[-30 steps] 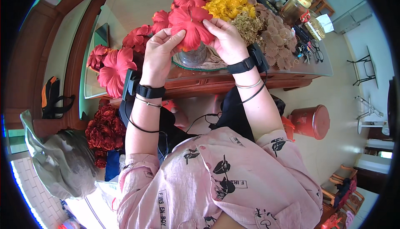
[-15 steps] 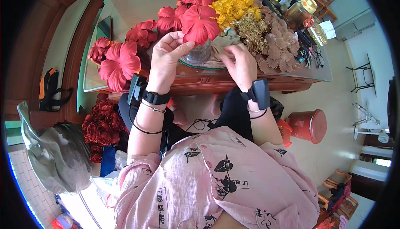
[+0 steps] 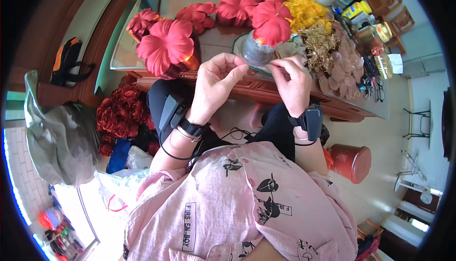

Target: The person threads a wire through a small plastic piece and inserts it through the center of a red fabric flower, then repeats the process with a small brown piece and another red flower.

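Both hands hover at the table's front edge, just before a clear jar [image 3: 256, 53] topped by a red petal flower [image 3: 270, 22]. The thumb and fingertips of my left hand [image 3: 216, 83] come together in a pinch to the left of the jar. Opposite it, to the right of the jar, the fingers of my right hand [image 3: 292, 83] are pinched too. Whatever lies between the fingertips is too small to make out. A cloth [image 3: 289, 47] and a green-rimmed round mat lie under and beside the jar.
More red petal flowers [image 3: 166, 42] stand at left and behind. Yellow curly pieces [image 3: 308, 12], a gold wiry bunch [image 3: 319, 45] and brown toothed discs [image 3: 339, 64] are heaped at right, beside scissors, glasses [image 3: 380, 90] and jars. A red bucket [image 3: 349, 163] stands on the floor.
My left hand has let go of the red flower and come down toward the front edge. My right hand has drawn back from the cloth and pinched. The view has shifted, moving the table rightward.
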A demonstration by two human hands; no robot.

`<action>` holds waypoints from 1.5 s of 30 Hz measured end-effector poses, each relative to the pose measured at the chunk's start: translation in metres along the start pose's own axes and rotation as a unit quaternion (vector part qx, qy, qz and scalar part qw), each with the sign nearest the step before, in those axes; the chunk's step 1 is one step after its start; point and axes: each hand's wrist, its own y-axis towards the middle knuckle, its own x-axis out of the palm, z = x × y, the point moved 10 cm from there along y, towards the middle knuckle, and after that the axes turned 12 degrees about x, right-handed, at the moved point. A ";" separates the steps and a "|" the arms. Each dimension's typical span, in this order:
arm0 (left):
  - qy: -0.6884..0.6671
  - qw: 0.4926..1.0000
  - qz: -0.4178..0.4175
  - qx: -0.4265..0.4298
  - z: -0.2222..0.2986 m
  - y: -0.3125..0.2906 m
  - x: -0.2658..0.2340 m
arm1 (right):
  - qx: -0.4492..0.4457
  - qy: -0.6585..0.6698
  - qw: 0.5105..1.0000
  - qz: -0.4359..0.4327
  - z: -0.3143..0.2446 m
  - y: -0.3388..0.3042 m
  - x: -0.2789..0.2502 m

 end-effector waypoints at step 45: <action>0.162 0.966 0.180 0.094 0.031 -0.050 -0.101 | -0.188 0.079 0.966 -0.158 -0.126 0.050 0.145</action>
